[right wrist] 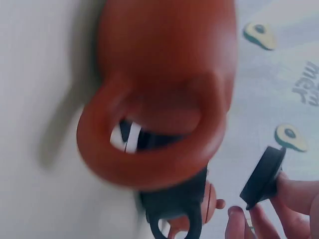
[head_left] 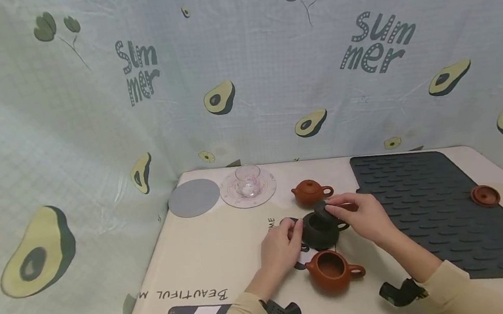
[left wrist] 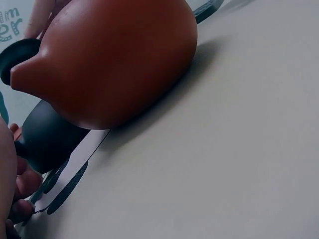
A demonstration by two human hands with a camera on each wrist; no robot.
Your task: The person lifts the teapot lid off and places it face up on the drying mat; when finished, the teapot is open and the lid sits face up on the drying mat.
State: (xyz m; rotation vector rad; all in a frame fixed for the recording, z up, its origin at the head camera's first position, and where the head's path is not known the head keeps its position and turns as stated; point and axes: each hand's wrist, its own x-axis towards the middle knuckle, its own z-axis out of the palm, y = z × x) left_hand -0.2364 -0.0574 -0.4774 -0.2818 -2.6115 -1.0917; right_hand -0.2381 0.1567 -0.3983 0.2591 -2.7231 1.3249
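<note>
**Lid (head_left: 322, 210) above black teapot (head_left: 316, 238)**

Head: on the counter (head_left: 216, 250), right hand (head_left: 365, 216) pinches the lid, left hand (head_left: 280, 246) grips the black teapot. Left wrist: it holds the spout (left wrist: 21, 148), beyond a brown teapot (left wrist: 117, 64). Right wrist: lid tilted, apart.

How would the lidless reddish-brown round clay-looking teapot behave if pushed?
The teapot looks like hard clay, so it's probably stiff and might chip if knocked. Its smooth belly may feel slippery, while the spout and handle would likely limit rolling.
</note>
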